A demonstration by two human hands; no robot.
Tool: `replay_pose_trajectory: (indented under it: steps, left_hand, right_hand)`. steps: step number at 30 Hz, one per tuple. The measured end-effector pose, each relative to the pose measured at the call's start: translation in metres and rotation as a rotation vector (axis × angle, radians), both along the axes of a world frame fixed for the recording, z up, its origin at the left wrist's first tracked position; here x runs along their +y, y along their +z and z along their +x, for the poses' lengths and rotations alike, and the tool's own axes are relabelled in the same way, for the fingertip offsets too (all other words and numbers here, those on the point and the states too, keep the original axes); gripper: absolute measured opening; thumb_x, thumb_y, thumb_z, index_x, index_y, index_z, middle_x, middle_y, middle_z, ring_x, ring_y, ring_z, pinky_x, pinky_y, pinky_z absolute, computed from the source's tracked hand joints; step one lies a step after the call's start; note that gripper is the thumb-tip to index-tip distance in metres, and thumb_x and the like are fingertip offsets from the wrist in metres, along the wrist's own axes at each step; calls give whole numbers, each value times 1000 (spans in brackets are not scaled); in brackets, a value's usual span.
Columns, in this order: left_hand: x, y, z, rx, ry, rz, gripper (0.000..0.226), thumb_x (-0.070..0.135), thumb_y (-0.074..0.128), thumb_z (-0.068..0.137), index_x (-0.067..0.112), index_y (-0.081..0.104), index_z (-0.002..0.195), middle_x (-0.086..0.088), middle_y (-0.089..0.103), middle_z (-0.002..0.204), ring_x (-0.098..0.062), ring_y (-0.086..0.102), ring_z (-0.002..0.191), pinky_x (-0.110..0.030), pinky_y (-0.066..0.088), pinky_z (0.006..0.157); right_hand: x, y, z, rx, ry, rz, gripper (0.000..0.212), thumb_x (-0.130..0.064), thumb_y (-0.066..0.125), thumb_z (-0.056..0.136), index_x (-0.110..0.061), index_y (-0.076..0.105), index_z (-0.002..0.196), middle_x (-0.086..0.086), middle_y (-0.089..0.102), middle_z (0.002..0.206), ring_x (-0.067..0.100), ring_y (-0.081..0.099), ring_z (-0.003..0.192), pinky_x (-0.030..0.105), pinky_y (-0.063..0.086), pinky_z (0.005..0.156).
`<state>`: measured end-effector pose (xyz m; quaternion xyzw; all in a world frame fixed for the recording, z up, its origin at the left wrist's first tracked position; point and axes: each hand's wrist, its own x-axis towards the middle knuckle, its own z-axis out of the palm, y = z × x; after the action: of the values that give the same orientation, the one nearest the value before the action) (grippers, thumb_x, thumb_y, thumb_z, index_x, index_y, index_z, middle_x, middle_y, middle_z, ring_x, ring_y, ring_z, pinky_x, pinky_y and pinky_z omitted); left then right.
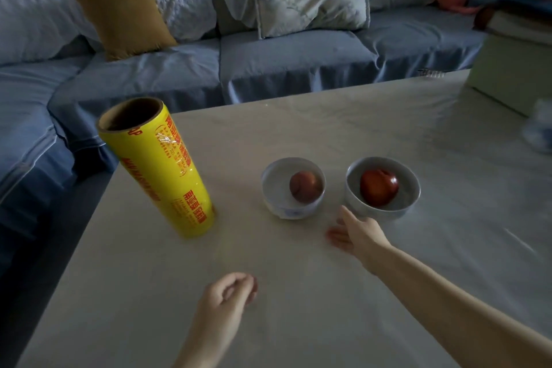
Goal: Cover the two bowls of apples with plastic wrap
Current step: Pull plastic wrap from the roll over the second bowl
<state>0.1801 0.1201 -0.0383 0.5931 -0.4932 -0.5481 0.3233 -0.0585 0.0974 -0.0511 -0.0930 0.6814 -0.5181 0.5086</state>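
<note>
I am seeing roll (pixel 158 167) standing upright on table (pixel 298 293) | left hand (pixel 228 293) curling loosely, empty | right hand (pixel 354 233) spreading open, empty, near right bowl (pixel 383 188) | left bowl (pixel 293 187) uncovered

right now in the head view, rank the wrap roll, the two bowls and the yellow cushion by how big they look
1. plastic wrap roll, though it is nearest
2. yellow cushion, farther back
3. right bowl and left bowl, too alike to rank
</note>
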Motion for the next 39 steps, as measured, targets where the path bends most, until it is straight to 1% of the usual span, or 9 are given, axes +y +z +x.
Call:
replay_pose_trajectory:
  steps: [4,8,12,17,22,27,34,36,39]
  left_hand:
    - [4,-9,-1,-46,-84,-12,34,-4,58,86,16,67,60,3,67,49,-2,61,50,-7,43,51]
    - [9,-13,0,-177,-165,-54,14,32,61,69,23,69,61,6,71,59,-7,63,61,-14,44,61]
    - [14,-12,5,-228,-202,-62,14,35,59,73,25,67,70,6,68,59,-7,63,66,-23,45,69]
    - [25,-5,9,-284,-222,-77,15,31,61,85,22,67,74,1,70,67,-16,65,74,-34,47,76]
    - [30,-4,16,-324,-257,-94,18,16,56,91,22,65,77,2,69,73,-13,63,76,-29,45,74]
    - [28,-6,24,-333,-237,-111,17,18,56,91,27,64,79,3,69,81,-13,64,84,-27,46,75]
    - [18,-1,26,-363,-148,-173,20,14,59,89,30,60,77,9,64,83,-17,62,87,-24,41,73]
    - [7,4,32,-362,-62,-173,8,13,62,87,22,62,88,2,65,89,-20,61,93,-26,40,78]
    - [-24,17,40,-331,68,-158,40,15,67,83,11,53,121,-11,58,119,-22,58,102,-32,43,90]
  right_hand:
    - [41,2,-44,-106,-150,-9,34,-30,56,90,-8,39,111,26,59,96,34,62,79,42,52,83]
    - [47,9,-79,-55,-127,-89,42,-28,48,95,-14,32,132,29,53,115,36,63,93,41,55,82]
    - [36,15,-79,-11,-93,-149,17,-14,35,97,-13,39,113,17,56,97,25,66,59,26,57,54]
    - [29,13,-83,87,-83,-102,19,-6,40,90,-3,44,109,18,54,100,29,61,65,31,57,52]
    - [42,17,-85,103,-47,-61,28,-2,47,87,-2,43,115,20,54,106,32,63,69,33,58,48]
    - [83,24,-73,98,105,-4,40,-4,48,90,-4,37,128,29,53,116,39,64,75,39,59,54]
    - [102,29,-15,-46,413,37,30,-6,47,93,-4,42,123,35,56,113,41,66,79,35,58,52]
    - [95,27,2,-46,476,42,30,-7,48,92,-6,43,122,31,60,109,40,68,82,35,58,56]
    - [84,25,22,-23,549,41,35,-8,52,91,-10,41,124,26,63,106,37,69,86,34,58,57]
